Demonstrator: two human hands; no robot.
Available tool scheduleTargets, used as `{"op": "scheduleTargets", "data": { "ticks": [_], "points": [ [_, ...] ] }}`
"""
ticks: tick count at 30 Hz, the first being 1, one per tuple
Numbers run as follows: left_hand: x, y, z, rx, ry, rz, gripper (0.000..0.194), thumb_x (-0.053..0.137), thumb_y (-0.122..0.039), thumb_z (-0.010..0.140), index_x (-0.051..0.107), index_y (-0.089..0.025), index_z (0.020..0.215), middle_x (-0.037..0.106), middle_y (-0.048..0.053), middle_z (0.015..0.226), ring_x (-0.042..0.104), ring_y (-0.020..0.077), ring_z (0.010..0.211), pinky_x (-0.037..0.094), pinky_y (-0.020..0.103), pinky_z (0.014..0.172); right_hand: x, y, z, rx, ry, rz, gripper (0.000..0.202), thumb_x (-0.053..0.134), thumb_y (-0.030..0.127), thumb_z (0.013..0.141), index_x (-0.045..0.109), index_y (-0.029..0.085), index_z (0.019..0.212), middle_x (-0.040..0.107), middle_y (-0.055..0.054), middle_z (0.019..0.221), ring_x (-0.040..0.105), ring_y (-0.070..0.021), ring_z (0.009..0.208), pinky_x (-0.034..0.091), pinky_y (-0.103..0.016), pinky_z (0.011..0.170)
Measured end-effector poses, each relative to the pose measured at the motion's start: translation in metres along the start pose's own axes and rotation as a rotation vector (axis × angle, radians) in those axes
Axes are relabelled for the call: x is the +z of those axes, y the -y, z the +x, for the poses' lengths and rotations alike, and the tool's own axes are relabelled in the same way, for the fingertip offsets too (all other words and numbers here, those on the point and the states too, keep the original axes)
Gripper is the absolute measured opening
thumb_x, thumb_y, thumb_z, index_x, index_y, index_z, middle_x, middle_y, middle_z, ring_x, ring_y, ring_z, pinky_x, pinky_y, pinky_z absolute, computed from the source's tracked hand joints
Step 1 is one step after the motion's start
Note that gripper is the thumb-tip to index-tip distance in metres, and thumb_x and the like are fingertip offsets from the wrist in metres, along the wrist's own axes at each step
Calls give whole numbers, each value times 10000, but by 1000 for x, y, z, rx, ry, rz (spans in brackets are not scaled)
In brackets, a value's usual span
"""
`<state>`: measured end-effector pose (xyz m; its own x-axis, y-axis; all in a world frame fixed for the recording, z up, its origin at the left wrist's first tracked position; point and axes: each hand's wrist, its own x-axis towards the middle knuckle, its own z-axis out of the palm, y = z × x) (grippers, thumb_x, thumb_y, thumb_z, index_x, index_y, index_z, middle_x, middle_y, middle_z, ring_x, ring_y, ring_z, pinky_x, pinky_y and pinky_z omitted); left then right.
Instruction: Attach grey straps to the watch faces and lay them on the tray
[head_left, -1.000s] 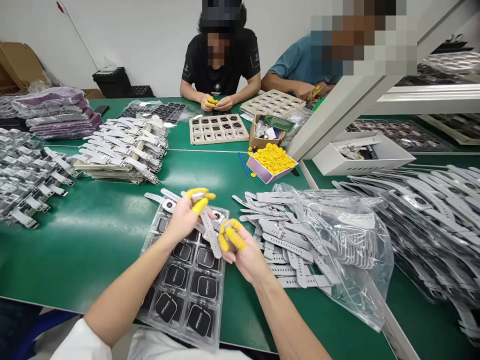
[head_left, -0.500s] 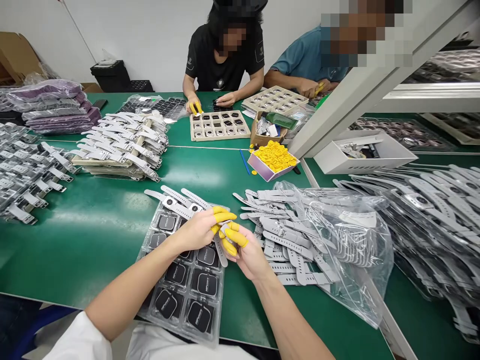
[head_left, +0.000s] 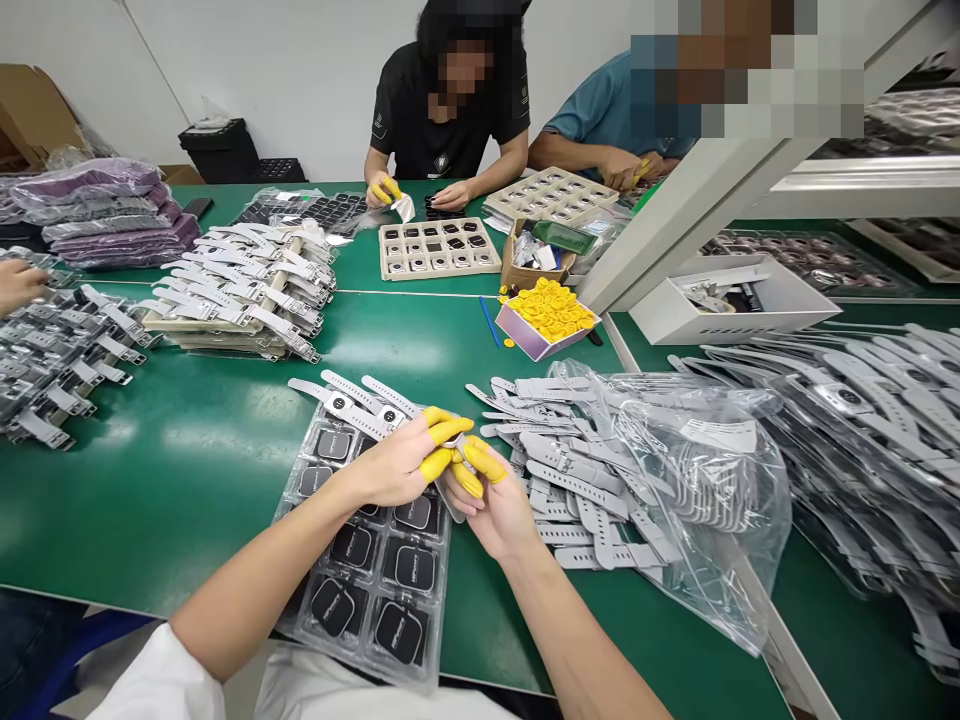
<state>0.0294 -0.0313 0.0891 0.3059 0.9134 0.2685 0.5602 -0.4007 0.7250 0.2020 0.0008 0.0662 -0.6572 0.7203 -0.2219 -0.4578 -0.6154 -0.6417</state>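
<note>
Yellow finger cots cover fingertips on both my hands. My left hand [head_left: 401, 460] and my right hand [head_left: 495, 505] meet above a clear plastic tray [head_left: 444, 590], closed on a smartwatch [head_left: 456, 441]. Fingers hide most of its small silver-grey body, and its pale grey strap hangs below them. Black square watch faces [head_left: 415, 567] sit in the tray's compartments. Across the tray's far end lie watches with grey straps [head_left: 339, 404], backs up. Just right of my right hand is a heap of loose grey straps [head_left: 570, 480].
Clear bags [head_left: 720, 480] and stacked strapped watches [head_left: 885, 430] lie right, below a slanted post [head_left: 720, 170]. Ahead stand a box of yellow finger cots [head_left: 547, 315] and a white bin [head_left: 735, 310]. Further stacks [head_left: 247, 290] are left. Two co-workers sit opposite.
My hands have shifted and turned the watch slightly between the fingers. Another person's hand has appeared at the left edge. The co-worker in black now lifts a white piece beside the beige tray.
</note>
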Motion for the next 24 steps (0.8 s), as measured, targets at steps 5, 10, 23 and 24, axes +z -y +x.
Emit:
{"op": "scheduleTargets", "data": {
  "ticks": [5, 10, 23, 24],
  "points": [
    [-3, -8, 1, -9, 9, 115, 427, 407, -218, 1045, 552, -193, 1446, 593, 158, 1327, 593, 261, 1267, 525, 443, 1119, -1, 1, 0, 27, -12, -29, 334, 797, 407, 858, 547, 209, 759, 383, 98, 515, 199, -49, 413, 202, -189, 400],
    [-5, -14, 0, 1, 78, 383, 373, 495, -200, 975, 632, -110, 1310, 638, 187, 1198, 609, 314, 1175, 561, 480, 1036, -2, 1, -1, 74, -7, -98, 408, 832, 454, 824, 516, 210, 739, 350, 113, 490, 178, -43, 413, 158, -188, 400],
    [-29, -12, -2, -39, 160, 217, 472, 473, -247, 1045, 466, -181, 1512, 664, 157, 1324, 657, 269, 1217, 563, 385, 1004, -13, 3, -4, -239, -6, -703, 376, 625, 605, 962, 610, 229, 963, 514, 59, 594, 389, -123, 485, 330, -270, 475],
    [-35, -15, -2, -76, 175, 290, 472, 456, -202, 1037, 471, -182, 1508, 678, 150, 1308, 672, 269, 1184, 565, 381, 976, -16, 6, -5, -293, 6, -849, 366, 604, 592, 976, 623, 226, 963, 534, 44, 616, 407, -135, 514, 338, -281, 496]
  ]
}}
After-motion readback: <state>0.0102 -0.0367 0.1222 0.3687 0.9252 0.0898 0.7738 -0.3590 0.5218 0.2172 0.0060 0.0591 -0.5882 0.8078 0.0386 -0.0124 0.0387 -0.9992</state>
